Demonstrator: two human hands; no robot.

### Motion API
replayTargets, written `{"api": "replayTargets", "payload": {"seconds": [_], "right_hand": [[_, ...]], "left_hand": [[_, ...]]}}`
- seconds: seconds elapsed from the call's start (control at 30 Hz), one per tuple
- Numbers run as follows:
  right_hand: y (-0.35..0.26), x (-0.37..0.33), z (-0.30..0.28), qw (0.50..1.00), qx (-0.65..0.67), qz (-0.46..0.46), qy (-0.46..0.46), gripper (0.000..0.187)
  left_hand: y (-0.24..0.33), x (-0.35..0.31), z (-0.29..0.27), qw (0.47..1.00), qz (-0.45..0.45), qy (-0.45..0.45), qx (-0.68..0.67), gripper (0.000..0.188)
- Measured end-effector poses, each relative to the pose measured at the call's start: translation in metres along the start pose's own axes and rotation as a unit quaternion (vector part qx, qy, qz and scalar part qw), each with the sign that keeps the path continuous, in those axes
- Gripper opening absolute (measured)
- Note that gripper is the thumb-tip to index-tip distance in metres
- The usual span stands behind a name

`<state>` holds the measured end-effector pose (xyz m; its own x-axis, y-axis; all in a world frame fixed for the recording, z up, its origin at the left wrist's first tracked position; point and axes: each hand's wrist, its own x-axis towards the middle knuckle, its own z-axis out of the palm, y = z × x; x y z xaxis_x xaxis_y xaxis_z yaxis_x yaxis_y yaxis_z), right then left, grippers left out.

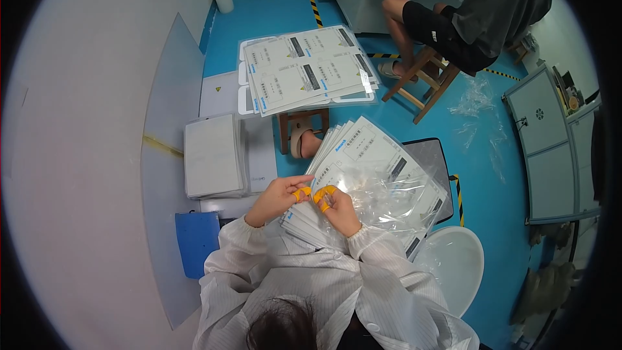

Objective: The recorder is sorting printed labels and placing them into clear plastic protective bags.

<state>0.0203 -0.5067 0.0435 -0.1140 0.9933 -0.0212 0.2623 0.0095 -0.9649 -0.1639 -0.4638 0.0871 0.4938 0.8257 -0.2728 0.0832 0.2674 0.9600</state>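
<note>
A fanned stack of white printed sheets [363,146] lies before me at lap height, with crumpled clear plastic film [382,198] spread over its near part. Both hands meet at the stack's left edge and wear yellow finger cots. My left hand [280,196] has its index finger stretched out over the edge; its thumb and another finger are closed together, and what they hold is too small to make out. Close beside it, my right hand [338,209] is curled in a pinch at the film's left end. The fingertips of the two hands nearly touch.
Ahead, more printed sheets [304,68] rest on a stool. Plain white panels [210,155] are piled at left, near a blue box [197,236]. A white tub [457,266] stands at right. A seated person [479,19] works at the far right; loose film [479,107] lies on the floor.
</note>
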Motion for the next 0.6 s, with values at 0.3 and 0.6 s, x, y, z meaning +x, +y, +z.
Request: {"api": "replayTargets", "payload": {"seconds": [0.3, 0.6], "right_hand": [[0.017, 0.0, -0.021, 0.992, 0.119, 0.009, 0.043, 0.015], [0.026, 0.017, -0.07, 0.755, 0.636, 0.053, 0.15, 0.015]], "left_hand": [[0.004, -0.007, -0.012, 0.999, -0.04, -0.007, -0.002, 0.053], [0.0, -0.009, -0.029, 0.997, -0.044, -0.062, -0.014, 0.046]]}}
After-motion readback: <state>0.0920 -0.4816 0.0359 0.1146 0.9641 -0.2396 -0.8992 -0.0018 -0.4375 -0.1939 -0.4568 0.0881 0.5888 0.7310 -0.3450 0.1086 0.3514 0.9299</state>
